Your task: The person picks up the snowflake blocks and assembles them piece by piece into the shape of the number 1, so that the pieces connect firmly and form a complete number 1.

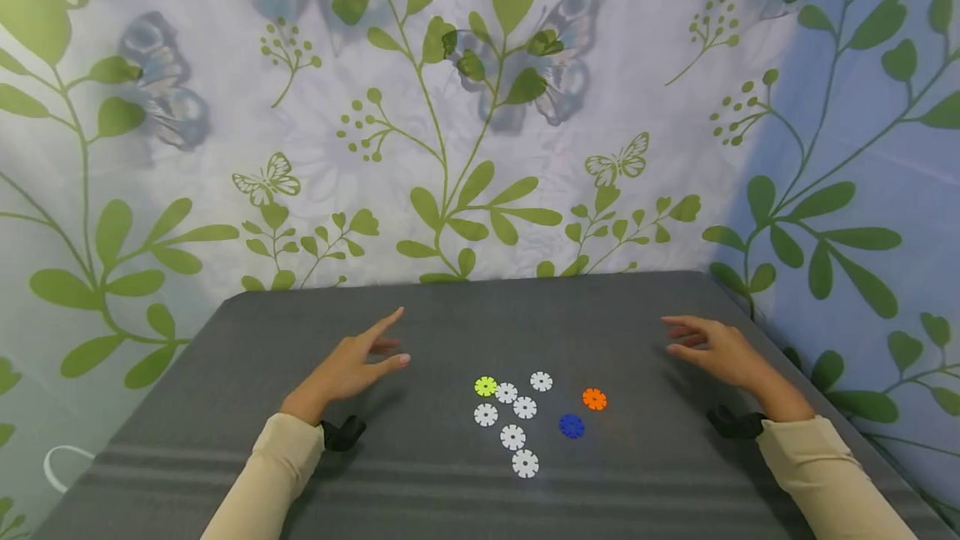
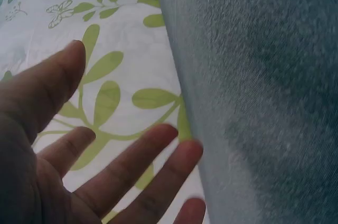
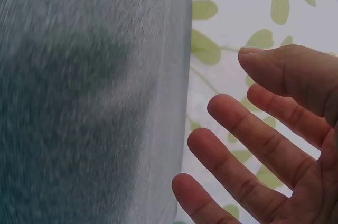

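Note:
Notched flat plastic discs lie in a loose group at the middle of the table: a lime-yellow disc, an orange disc, a blue disc and several white discs. To the left of them, my left hand hovers over the table with its fingers extended and nothing held. My right hand is likewise raised on the right side, apart from the discs. Both wrist views show spread, relaxed fingers, as on the left hand and the right hand; no discs appear there.
Dark grey cloth covers the table. Behind and beside it hangs a pale curtain printed with green leaves and butterflies. Black straps circle both wrists. A white loop shows past the table's left edge.

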`<action>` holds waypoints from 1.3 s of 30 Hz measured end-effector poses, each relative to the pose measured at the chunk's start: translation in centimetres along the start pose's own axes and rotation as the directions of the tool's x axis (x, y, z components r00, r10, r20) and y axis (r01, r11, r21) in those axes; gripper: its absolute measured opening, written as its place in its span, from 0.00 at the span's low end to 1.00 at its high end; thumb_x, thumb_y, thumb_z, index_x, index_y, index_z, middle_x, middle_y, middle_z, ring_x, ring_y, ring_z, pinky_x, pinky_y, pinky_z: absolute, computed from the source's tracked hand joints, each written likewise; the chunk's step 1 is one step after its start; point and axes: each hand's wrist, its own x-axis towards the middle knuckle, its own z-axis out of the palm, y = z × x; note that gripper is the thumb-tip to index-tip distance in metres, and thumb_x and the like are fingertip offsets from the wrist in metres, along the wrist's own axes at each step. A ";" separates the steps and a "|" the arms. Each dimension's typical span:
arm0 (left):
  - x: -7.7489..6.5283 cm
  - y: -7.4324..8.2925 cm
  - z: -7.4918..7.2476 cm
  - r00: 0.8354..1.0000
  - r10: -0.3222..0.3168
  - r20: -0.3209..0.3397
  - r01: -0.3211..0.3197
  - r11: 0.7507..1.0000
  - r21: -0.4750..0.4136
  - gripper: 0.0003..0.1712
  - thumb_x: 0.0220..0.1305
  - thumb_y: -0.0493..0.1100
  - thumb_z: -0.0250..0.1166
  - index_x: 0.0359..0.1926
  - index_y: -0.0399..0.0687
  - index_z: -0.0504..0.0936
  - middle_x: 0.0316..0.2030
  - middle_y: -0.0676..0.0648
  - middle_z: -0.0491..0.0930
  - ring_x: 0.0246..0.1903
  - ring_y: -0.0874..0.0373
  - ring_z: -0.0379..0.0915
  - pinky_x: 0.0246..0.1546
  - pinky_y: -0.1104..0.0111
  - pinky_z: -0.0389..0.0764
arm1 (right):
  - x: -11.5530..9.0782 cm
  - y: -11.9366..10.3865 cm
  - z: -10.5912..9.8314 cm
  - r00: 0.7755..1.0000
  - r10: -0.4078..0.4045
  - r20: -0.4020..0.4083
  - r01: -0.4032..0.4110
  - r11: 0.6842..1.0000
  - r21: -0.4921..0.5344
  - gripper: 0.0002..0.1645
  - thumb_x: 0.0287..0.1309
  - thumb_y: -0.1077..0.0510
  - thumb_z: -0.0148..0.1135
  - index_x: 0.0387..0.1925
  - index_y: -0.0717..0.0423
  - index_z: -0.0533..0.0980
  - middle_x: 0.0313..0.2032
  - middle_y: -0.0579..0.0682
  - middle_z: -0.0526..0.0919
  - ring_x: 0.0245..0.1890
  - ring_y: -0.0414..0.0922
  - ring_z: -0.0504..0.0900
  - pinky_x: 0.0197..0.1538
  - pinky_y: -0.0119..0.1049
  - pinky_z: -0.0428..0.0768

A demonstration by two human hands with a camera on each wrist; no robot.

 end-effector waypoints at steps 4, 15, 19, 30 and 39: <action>0.4 0.1 0.3 0.998 0.051 0.026 -0.049 0.995 -0.089 0.45 0.81 0.53 0.65 0.87 0.47 0.55 0.65 0.34 0.82 0.65 0.35 0.79 0.66 0.39 0.76 | 0.2 -0.7 0.1 1.000 -0.017 0.024 0.016 0.998 0.056 0.30 0.72 0.62 0.70 0.69 0.73 0.74 0.55 0.70 0.86 0.51 0.66 0.87 0.46 0.56 0.87; 1.4 0.7 1.5 0.980 0.182 0.074 -0.157 0.953 -0.261 0.40 0.80 0.43 0.67 0.84 0.40 0.61 0.59 0.32 0.85 0.56 0.45 0.86 0.62 0.51 0.82 | 1.0 -1.2 1.5 0.977 -0.178 0.118 0.135 0.943 0.303 0.27 0.74 0.65 0.68 0.66 0.77 0.74 0.53 0.69 0.87 0.48 0.40 0.87 0.46 0.35 0.85; 1.7 1.1 2.1 0.974 0.204 0.096 -0.166 0.938 -0.306 0.40 0.79 0.41 0.67 0.84 0.39 0.61 0.58 0.31 0.85 0.56 0.46 0.86 0.61 0.56 0.82 | 1.1 -1.3 2.3 0.960 -0.241 0.141 0.169 0.904 0.393 0.26 0.74 0.65 0.67 0.64 0.81 0.73 0.51 0.70 0.87 0.46 0.34 0.87 0.46 0.33 0.85; 2.6 1.7 3.4 0.955 0.256 0.148 -0.186 0.909 -0.373 0.32 0.78 0.37 0.68 0.76 0.31 0.71 0.56 0.30 0.86 0.54 0.49 0.86 0.54 0.68 0.82 | 1.6 -2.1 4.1 0.937 -0.276 0.213 0.120 0.830 0.545 0.25 0.74 0.68 0.66 0.63 0.83 0.73 0.51 0.73 0.86 0.46 0.42 0.90 0.47 0.35 0.88; 3.6 2.2 4.3 0.945 0.221 0.240 -0.127 0.928 -0.351 0.29 0.77 0.38 0.69 0.73 0.30 0.75 0.57 0.32 0.85 0.53 0.49 0.85 0.53 0.64 0.83 | 2.7 -2.6 5.1 0.907 -0.271 0.322 0.022 0.794 0.607 0.25 0.71 0.68 0.69 0.61 0.82 0.75 0.50 0.72 0.86 0.41 0.42 0.89 0.44 0.38 0.89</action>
